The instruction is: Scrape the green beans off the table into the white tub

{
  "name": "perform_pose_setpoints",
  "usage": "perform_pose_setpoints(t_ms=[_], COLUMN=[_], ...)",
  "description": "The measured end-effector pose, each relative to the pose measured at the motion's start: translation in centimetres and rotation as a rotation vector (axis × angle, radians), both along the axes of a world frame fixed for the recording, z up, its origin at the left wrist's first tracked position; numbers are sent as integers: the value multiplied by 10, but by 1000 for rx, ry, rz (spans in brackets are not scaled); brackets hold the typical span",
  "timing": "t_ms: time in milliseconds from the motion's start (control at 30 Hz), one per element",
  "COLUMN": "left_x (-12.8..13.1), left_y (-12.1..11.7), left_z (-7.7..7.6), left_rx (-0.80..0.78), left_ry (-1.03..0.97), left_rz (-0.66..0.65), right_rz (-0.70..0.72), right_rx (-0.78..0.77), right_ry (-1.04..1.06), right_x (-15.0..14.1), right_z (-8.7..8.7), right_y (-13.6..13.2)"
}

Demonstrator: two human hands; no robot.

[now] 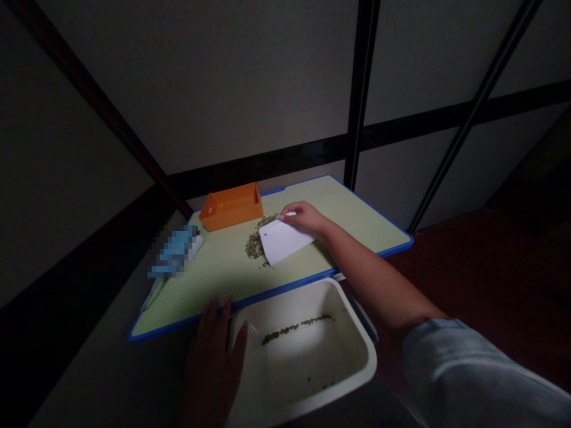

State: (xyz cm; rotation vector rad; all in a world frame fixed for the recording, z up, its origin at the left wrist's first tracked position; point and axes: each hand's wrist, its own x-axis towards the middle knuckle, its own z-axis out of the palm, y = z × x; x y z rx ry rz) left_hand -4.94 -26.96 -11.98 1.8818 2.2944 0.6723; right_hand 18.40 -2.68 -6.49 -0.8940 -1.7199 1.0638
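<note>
Right hand pinches a white card against scattered bits on the table

The right hand (306,217) grasps the white card (288,241) by its far edge, thumb and fingers closed on it. The card sits around the middle of the pale green, blue-edged table (227,279), a dark spot near its far left corner. Along its left side lie the small greenish-brown bits (253,245), loosely spread, some reaching toward the orange tray (235,217). That tray stands at the far left of the tabletop, its inside facing the near side.

The left hand (215,336) is at the left side of a white bin (371,356), thumb at the rim and fingers close to the near edge of the table. Deep shadow covers it, so I cannot tell whether it grips the rim or only rests there. Inside the bin, more bits form a thin line (288,331) toward the far side, with a few reddish specks (324,386) at the near side.

A blurred blue object (175,252) lies at the table's left edge. Pale panels (267,89) with dark strips rise beyond.
</note>
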Motion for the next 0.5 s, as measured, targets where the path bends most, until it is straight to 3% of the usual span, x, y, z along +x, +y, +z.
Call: perform_pose_setpoints(t_ms=[500], left_x=[-1], left_y=[1], left_z=[-1], left_rx=[-23], left_ry=[-24], left_rz=[6], right_rz=[5], right_rx=[-8], right_ry=[-25], right_x=[-1], right_z=[-1], right_y=[-1])
